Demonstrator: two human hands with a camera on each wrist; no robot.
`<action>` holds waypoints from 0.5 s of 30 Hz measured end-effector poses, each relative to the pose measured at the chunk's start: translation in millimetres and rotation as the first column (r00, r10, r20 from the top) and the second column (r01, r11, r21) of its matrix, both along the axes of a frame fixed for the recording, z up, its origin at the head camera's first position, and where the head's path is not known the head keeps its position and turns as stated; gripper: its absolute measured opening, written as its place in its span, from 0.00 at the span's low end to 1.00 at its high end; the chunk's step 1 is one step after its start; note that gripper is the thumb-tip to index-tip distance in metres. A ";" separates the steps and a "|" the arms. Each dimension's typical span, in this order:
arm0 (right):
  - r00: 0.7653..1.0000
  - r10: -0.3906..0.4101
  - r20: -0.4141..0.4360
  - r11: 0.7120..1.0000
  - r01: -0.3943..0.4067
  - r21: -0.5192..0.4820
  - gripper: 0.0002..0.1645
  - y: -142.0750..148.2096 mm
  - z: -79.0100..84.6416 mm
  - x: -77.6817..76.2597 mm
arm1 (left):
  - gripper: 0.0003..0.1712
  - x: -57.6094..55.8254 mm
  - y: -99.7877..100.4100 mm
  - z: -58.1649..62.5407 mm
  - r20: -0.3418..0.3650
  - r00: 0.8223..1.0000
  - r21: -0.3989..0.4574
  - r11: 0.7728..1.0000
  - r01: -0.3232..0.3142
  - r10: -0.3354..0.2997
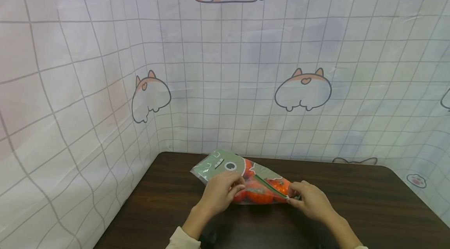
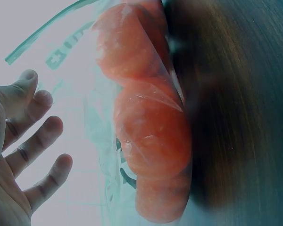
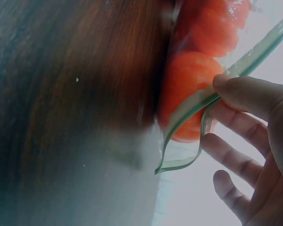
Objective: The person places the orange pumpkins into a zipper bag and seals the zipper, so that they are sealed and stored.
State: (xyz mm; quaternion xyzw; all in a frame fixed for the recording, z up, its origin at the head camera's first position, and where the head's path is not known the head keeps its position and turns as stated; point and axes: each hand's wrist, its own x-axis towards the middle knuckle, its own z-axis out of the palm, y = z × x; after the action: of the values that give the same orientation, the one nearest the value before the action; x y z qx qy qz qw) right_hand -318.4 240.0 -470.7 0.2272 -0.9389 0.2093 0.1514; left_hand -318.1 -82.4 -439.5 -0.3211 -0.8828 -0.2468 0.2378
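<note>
A clear zip bag (image 1: 216, 165) with a green printed face lies on the table, holding several round orange-red fruits (image 1: 258, 193) that look like tomatoes. At its right end my right hand (image 1: 313, 199) pinches the green zip strip (image 3: 181, 125) between thumb and forefinger, the other fingers spread. The bag's mouth gapes beside those fingers in the right wrist view. My left hand (image 1: 220, 189) is at the front left of the bag. Its fingers (image 2: 40, 139) are loosely bent and hold nothing; the left wrist view shows a gap between them and the fruits.
The dark wooden table (image 1: 369, 202) extends to both sides of the bag. Behind and to the left hangs a pale grid-patterned cloth (image 1: 225, 85) with cartoon dogs, close against the table's edges.
</note>
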 end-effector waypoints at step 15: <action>0.999 -0.041 -0.030 0.999 0.042 0.013 0.18 -0.3 0.2 0.6 | 0.03 -0.9 -2.9 1.8 -0.043 0.999 0.017 1.000 -0.018 0.018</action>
State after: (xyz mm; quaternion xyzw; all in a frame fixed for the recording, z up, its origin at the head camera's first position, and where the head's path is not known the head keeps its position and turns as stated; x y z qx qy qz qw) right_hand -317.8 239.7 -470.5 0.2117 -0.9426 0.1963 0.1679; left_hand -319.0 -85.3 -437.7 -0.3165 -0.8783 -0.2449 0.2618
